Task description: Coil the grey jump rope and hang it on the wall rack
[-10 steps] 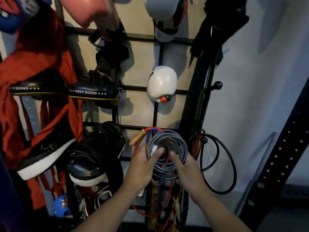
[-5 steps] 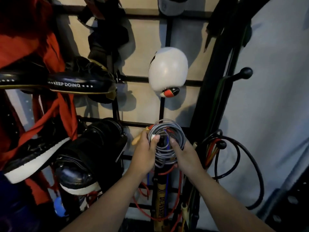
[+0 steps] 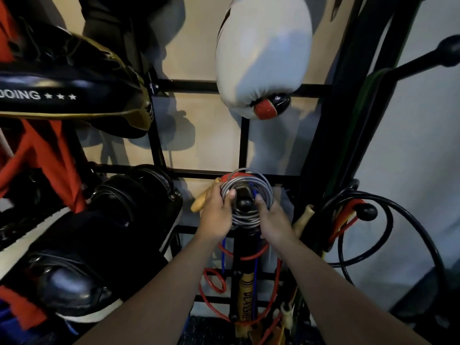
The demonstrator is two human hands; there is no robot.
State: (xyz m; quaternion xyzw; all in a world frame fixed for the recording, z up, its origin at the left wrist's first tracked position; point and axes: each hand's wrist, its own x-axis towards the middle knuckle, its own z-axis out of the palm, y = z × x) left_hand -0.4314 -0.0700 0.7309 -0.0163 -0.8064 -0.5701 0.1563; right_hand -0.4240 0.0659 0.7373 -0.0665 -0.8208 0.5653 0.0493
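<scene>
Beige wall panel (image 3: pixel 214 145) sitting behind the gear, shadows falling across it; pale grey wall (image 3: pixel 410 150) running down the right side; light coming in dim and uneven, catching the white boxing glove (image 3: pixel 261 53); dark speckled floor (image 3: pixel 206 329) showing at the bottom edge.

Both forearms reach forward; the left hand (image 3: pixel 216 212) and right hand (image 3: pixel 275 221) curl their fingers around the same coil.

Dim indoor light, soft shadows on the wall, wide-angle bending at edges, slight blur
</scene>
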